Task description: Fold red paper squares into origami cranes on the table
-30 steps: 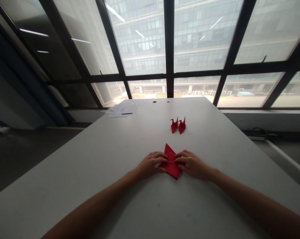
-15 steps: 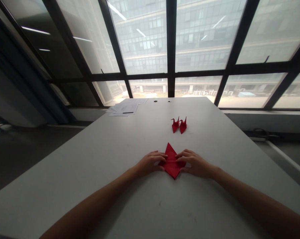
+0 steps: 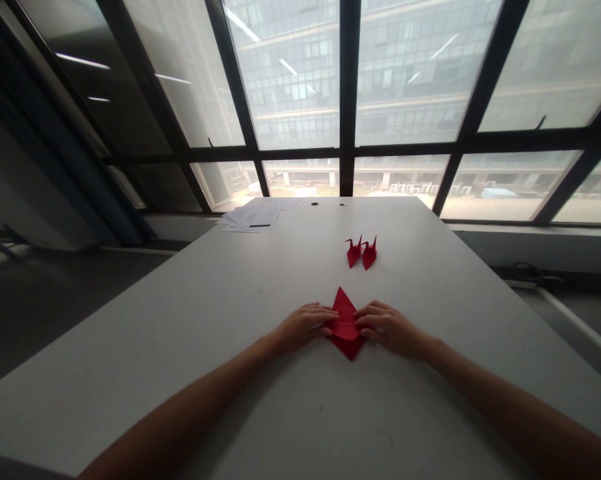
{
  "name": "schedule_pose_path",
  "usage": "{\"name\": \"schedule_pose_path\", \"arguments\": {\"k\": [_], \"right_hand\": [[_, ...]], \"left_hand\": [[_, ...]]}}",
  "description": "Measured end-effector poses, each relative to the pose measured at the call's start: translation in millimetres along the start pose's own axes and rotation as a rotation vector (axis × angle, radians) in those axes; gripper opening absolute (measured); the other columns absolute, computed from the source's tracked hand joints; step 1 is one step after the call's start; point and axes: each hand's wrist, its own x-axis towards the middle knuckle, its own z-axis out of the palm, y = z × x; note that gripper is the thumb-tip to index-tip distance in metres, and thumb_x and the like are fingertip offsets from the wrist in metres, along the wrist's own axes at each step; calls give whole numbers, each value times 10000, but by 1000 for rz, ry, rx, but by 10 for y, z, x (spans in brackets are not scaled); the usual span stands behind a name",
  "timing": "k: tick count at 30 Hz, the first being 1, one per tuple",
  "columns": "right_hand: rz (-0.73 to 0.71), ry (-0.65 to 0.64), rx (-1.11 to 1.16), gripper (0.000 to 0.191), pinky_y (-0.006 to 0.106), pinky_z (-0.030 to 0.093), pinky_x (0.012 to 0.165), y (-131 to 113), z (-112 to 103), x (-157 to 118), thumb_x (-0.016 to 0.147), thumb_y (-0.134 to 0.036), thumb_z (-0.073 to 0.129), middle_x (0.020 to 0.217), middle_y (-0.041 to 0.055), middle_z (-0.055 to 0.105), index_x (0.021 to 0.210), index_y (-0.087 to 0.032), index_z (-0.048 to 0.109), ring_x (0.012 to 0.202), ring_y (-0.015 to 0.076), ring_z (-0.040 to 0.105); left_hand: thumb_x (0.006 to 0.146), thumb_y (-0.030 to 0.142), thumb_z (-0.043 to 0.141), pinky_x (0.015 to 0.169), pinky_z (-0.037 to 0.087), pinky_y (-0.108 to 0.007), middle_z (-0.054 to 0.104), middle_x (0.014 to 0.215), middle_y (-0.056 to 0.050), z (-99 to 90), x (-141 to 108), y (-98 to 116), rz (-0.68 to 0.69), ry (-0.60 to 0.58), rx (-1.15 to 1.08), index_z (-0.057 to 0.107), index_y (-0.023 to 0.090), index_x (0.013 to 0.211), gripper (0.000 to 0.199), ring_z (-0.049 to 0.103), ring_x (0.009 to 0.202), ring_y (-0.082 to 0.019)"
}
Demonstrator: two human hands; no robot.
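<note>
A piece of red origami paper [image 3: 348, 327], folded to a diamond, lies on the white table [image 3: 250, 413] with one point away from me and one towards me. My left hand [image 3: 308, 327] pinches its left corner between thumb and fingers. On the opposite corner, the thumb and fingers of my right hand [image 3: 386, 327] are closed the same way. Between the hands an upper layer of the paper is slightly raised, its near edge curved above the lower point. The side corners are partly hidden under my fingers.
Two red paper cranes [image 3: 354, 254] stand side by side beyond the folded paper. Several white sheets [image 3: 255, 215] with a dark, thin object [image 3: 259, 226] on them lie at the table's far left. Tall windows [image 3: 300, 87] rise behind the far edge.
The upper layer of the paper has lifted at its near side, opening away from the lower point. Both thumbs have moved in under its side edges. The cranes stand as before.
</note>
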Motion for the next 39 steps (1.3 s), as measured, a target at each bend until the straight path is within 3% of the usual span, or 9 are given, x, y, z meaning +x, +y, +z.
{"name": "schedule_pose_path", "arguments": {"k": [6,10,14,20,25,39], "right_hand": [[-22,22,-19,235,370,496,931,-17,12,1,904,-194,611,1124,54,714,1108,-263,705,1029,212,611],[-30,26,-67,325,372,497,918,-34,19,-1,823,-137,644,1131,42,713,1117,-265,697,1017,217,611],[-39,28,-93,318,369,498,913,-38,30,-5,797,-143,663,1128,46,717,1093,-254,700,1022,222,616],[-45,47,-121,259,349,503,903,-24,55,0,851,-130,615,1094,53,731,1064,-246,704,1017,209,630],[-19,43,-117,324,344,505,902,0,78,1,829,-102,620,1070,54,733,1116,-238,686,1012,211,629],[55,142,-41,266,311,511,837,-11,135,29,893,-114,539,973,53,732,1041,-238,722,911,189,645]], "left_hand": [[955,239,568,1148,339,-397,652,1304,-78,-18,-4,104,-7,9,98,612,241,1295,343,600,1228,-211],[863,135,591,1160,325,-400,641,1322,-62,-21,-17,158,16,8,157,580,250,1327,478,590,1240,-197],[835,178,647,1155,332,-413,645,1316,-54,4,-23,127,23,19,177,594,258,1307,482,596,1231,-207],[886,202,641,1082,409,-370,687,1240,-43,11,-9,91,61,66,188,662,259,1194,314,612,1182,-197],[901,225,637,964,469,-342,719,1088,-56,-2,-4,116,47,97,208,684,231,1130,234,638,1032,-192],[949,206,554,900,489,-327,753,1007,-45,52,29,102,-32,164,159,732,247,1087,229,664,949,-182]]}}
